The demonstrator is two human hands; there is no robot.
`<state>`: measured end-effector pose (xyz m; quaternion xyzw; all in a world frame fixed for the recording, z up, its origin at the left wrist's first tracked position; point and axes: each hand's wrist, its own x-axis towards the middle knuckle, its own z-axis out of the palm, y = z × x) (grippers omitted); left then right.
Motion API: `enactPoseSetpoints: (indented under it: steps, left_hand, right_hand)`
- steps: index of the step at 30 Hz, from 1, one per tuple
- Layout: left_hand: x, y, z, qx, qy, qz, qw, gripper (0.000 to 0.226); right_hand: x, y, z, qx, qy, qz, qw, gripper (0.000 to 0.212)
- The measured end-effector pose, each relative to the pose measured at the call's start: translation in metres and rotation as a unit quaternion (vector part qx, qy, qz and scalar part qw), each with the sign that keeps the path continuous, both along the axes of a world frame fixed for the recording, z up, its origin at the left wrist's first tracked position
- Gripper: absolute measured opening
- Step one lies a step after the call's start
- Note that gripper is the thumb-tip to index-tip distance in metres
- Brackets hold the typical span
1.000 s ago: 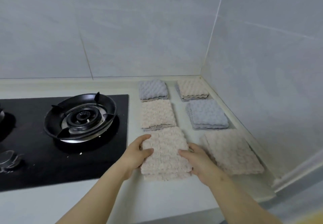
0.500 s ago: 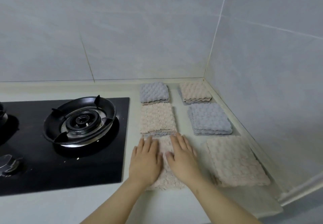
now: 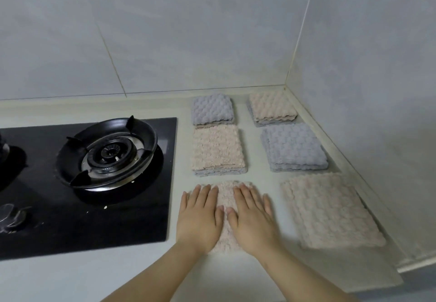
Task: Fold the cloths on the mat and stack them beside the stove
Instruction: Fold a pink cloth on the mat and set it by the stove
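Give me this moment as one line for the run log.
step: flattening folded beige cloth | left hand: palm down on it | right hand: palm down on it | place: beside stove | behind it: beige-topped pile

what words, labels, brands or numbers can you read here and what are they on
None readable. The stove, the folded cloths, the wall tiles and the counter show no print.
Pale marks by the knob are too blurred to tell if they are signs.

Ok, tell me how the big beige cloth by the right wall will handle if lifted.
The big beige cloth would probably flop and unfold: soft plush in loose layers. Likely light, being thin; pushed, it should bunch rather than slide.
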<state>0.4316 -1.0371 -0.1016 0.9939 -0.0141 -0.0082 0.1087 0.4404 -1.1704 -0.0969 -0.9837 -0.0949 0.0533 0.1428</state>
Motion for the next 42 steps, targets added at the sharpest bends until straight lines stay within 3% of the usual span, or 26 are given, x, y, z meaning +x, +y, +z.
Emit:
enactPoseSetpoints:
  steps: [12, 16, 19, 23, 28, 42]
  left_hand:
    - [0.012, 0.007, 0.019, -0.023, 0.018, -0.006, 1.000, 0.094]
    - [0.036, 0.014, 0.038, -0.058, -0.095, -0.004, 0.994, 0.076]
    - [0.061, 0.016, 0.055, -0.104, -0.102, -0.018, 0.989, 0.070]
    - [0.096, 0.026, 0.073, -0.175, -0.058, -0.053, 0.982, 0.045]
    - [0.126, 0.035, 0.090, -0.200, -0.024, -0.074, 0.977, 0.043]
    - [0.173, 0.014, 0.105, -0.278, -0.012, -0.007, 0.960, 0.038]
  right_hand:
    - [0.009, -0.003, 0.012, 0.019, 0.020, -0.001, 1.000, 0.095]
    - [0.025, -0.006, 0.034, 0.058, -0.019, -0.037, 0.997, 0.047]
    - [0.038, -0.006, 0.047, 0.075, -0.038, -0.061, 0.995, 0.036]
    - [0.063, -0.006, 0.065, 0.099, -0.030, -0.085, 0.991, 0.026]
    - [0.087, -0.009, 0.084, 0.145, -0.025, -0.111, 0.983, 0.021]
    - [0.141, -0.046, 0.106, 0.172, -0.026, -0.124, 0.977, 0.022]
